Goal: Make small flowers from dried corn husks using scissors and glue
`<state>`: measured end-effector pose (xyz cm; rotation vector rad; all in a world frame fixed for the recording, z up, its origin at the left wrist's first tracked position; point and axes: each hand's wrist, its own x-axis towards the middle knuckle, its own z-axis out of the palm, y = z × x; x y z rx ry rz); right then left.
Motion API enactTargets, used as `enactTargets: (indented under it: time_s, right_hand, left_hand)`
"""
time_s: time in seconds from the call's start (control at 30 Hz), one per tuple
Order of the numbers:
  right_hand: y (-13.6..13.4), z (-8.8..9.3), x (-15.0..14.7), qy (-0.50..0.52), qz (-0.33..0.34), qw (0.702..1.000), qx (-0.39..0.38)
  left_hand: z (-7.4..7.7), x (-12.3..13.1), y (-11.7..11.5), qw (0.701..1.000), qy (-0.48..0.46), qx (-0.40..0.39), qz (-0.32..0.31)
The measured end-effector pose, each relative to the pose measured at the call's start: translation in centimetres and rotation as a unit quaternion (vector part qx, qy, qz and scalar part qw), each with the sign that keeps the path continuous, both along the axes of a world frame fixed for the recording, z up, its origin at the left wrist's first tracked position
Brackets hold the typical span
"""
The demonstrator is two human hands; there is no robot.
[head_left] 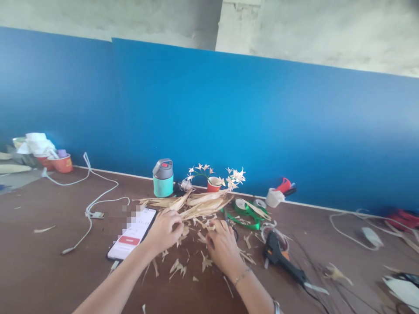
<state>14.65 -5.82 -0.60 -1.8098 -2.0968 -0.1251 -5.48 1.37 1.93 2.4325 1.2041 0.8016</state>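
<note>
My left hand [166,229] is over the table [81,279], beside a phone [135,233] with a lit screen. Its fingers are curled at the near edge of a pile of dry husks [206,205]; what they hold, if anything, is too small to make out. To the right, my right hand [222,244] has bent fingers near thin husk strips, and its grip is also unclear. Husk scraps [178,267] lie between and below the hands. Behind the pile, a red and white cup [214,184] holds green stems with pale flowers [236,176].
A teal jar [163,179] stands behind the phone. Green ribbon [250,218] and a black glue gun [283,257] lie right of my right hand. White cables [94,200] cross the left side. A blue partition [229,117] runs along the back.
</note>
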Motion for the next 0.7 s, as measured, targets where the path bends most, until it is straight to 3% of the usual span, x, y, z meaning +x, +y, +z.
enactTargets:
  time_s: [0.1, 0.23, 0.37, 0.43, 0.5, 0.63, 0.7]
  right_hand:
    - [0.0, -0.2, 0.0, 0.012, 0.003, 1.000, 0.015]
    - [-0.2, -0.1, 0.2, 0.077, 0.017, 0.996, 0.033]
    - [-0.1, -0.3, 0.6, 0.167, 0.030, 0.984, 0.048]
    - [0.1, -0.5, 0.8, 0.212, 0.037, 0.976, 0.047]
    - [0.4, -0.7, 1.0, 0.260, 0.041, 0.964, 0.042]
    - [0.5, -0.6, 0.9, 0.353, 0.060, 0.933, 0.042]
    - [0.3, -0.2, 0.6, 0.384, 0.071, 0.920, 0.038]
  left_hand:
    - [-0.1, -0.1, 0.1, 0.999, -0.025, -0.025, 0.006]
    - [-0.2, -0.5, 0.3, 0.992, -0.054, -0.114, 0.002]
    - [-0.1, -0.3, 0.1, 0.966, -0.091, -0.236, -0.050]
    - [-0.1, 0.0, -0.1, 0.958, -0.106, -0.255, -0.071]
    - [-0.1, 0.3, -0.5, 0.972, -0.115, -0.196, -0.065]
    - [0.0, 1.1, -1.7, 0.989, -0.129, 0.011, -0.074]
    - [0.0, 1.6, -2.2, 0.988, -0.119, 0.038, -0.093]
